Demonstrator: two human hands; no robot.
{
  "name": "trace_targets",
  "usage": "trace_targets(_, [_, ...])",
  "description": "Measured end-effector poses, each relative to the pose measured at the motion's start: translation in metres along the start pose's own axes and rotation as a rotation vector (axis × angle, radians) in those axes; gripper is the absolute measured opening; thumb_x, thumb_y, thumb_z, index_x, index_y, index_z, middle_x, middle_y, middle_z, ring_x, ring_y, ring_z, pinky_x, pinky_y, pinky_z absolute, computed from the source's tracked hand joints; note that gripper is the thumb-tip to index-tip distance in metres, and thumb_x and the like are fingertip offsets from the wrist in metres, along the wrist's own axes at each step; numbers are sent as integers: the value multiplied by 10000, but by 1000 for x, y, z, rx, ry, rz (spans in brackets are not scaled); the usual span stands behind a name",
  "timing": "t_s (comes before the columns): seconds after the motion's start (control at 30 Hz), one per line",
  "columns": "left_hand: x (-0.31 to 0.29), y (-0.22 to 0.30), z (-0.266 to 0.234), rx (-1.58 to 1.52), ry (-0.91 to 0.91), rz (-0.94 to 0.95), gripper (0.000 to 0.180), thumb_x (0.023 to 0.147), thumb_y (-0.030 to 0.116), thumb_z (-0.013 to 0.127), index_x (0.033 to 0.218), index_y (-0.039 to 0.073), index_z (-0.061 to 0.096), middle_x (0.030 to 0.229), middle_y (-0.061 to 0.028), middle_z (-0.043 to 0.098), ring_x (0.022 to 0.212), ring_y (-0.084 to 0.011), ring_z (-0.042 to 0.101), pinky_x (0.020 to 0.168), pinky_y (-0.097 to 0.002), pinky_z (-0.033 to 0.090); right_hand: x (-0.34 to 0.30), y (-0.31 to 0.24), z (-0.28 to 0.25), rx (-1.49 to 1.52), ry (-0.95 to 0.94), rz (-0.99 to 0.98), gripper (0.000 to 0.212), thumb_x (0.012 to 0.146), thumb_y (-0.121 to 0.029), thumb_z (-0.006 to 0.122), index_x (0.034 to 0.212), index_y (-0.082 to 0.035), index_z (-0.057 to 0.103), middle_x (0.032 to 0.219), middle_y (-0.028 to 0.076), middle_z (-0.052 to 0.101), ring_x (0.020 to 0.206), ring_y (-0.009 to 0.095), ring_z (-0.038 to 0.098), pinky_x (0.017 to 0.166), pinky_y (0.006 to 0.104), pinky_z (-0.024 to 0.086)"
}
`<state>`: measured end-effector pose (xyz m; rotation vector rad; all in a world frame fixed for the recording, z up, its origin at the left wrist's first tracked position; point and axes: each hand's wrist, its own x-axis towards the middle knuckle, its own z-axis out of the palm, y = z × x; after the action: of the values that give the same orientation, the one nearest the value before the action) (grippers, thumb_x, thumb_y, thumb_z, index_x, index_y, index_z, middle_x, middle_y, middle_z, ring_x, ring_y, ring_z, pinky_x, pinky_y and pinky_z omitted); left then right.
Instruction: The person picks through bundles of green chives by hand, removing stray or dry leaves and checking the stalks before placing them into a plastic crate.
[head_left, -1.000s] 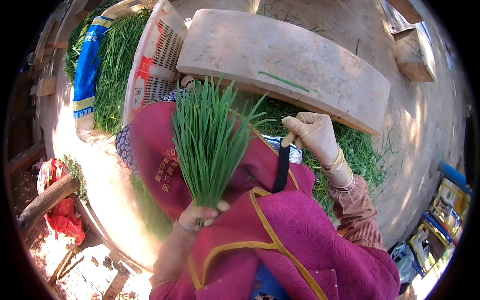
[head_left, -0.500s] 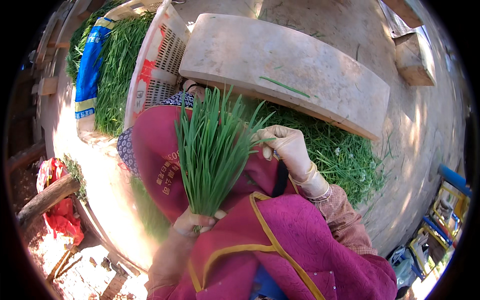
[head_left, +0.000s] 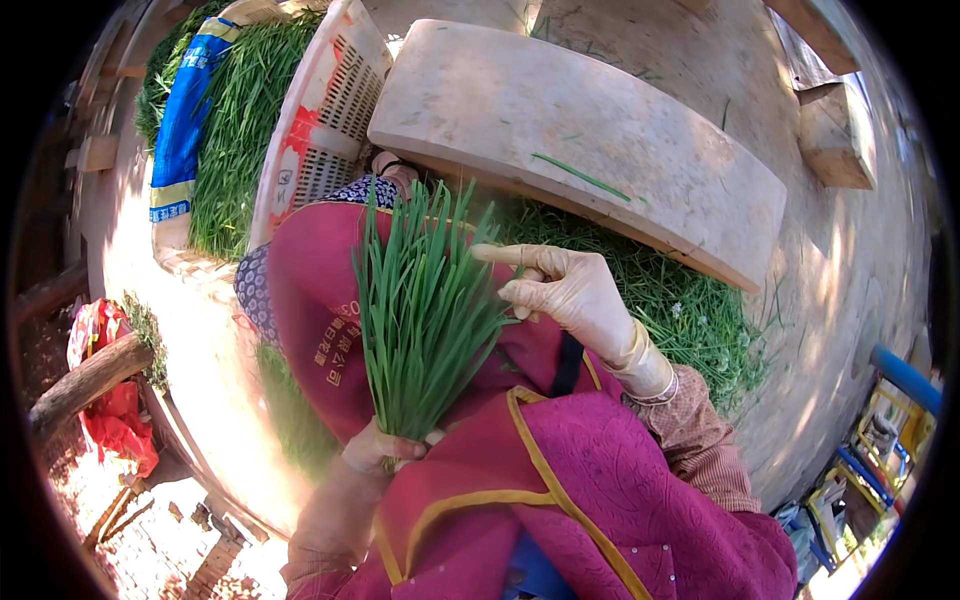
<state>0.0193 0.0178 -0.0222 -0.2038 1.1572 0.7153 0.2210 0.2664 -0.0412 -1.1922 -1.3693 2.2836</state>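
Observation:
My left hand (head_left: 376,449) is closed around the lower end of a bunch of garlic chives (head_left: 425,310). The long green blades fan upward over my maroon apron (head_left: 310,260). Beside the bunch's right edge is my right hand (head_left: 572,292) in a thin cream-coloured glove. Its index finger points left at the blade tips, with the thumb apart below it and the other fingers curled. A little green shows by these curled fingers; whether they pinch a blade is hard to make out.
A long stone slab (head_left: 580,120) lies ahead, a loose blade on top. Beneath and right of it is a heap of loose greens (head_left: 690,320). On the left stands a white plastic crate (head_left: 325,125), with piled chives (head_left: 240,130) and a blue band (head_left: 185,125) beyond.
My right hand has opened, its index finger stretching left over the bunch's edge and the thumb coming apart. My left hand keeps its hold on the chives. The view has shifted slightly.

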Motion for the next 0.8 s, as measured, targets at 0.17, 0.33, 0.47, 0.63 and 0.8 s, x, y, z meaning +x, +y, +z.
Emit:
trace_targets(0.17, [-1, 4, 8, -12, 11, 35, 505, 604, -7, 673, 1106, 34, 624, 905, -54, 647, 780, -112, 580, 685, -217, 454, 10, -8, 13, 3, 42, 84, 157, 893, -120, 665, 1004, -28, 727, 867, 21, 707, 641, 42, 552, 603, 194, 476])
trace_targets(0.33, [1, 3, -2, 0, -20, 29, 574, 617, -64, 663, 1179, 32, 592, 979, -63, 649, 835, -140, 611, 766, -238, 498, 10, 26, -3, -699, 197, -613, 47, 810, -137, 711, 818, -123, 755, 771, 34, 689, 649, 199, 603, 636, 307, 501])
trace_targets(0.47, [-1, 6, 1, -36, -8, -7, 617, 624, -111, 654, 1219, 32, 578, 1030, -79, 658, 924, -157, 632, 788, -251, 513, 4, 38, -14, -706, 142, -591, 59, 815, -64, 715, 768, -35, 696, 742, 59, 693, 616, 161, 568, 600, 292, 473])
trace_targets(0.63, [-1, 7, 2, 8, -2, 26, 691, 619, -130, 644, 1283, 37, 549, 1065, -95, 654, 979, -177, 631, 803, -254, 517, 2, 43, -13, -368, 178, -170, 150, 929, -82, 620, 822, 21, 642, 801, 80, 719, 601, 71, 552, 593, 225, 472])
trace_targets(0.8, [-8, 11, 9, -97, -64, 116, 502, 654, -9, 782, 1137, 7, 642, 1028, -60, 682, 907, -148, 621, 795, -296, 515, 6, 25, -45, -92, 369, 40, 296, 954, -206, 616, 749, 4, 655, 726, 68, 699, 568, 54, 541, 544, 190, 433])
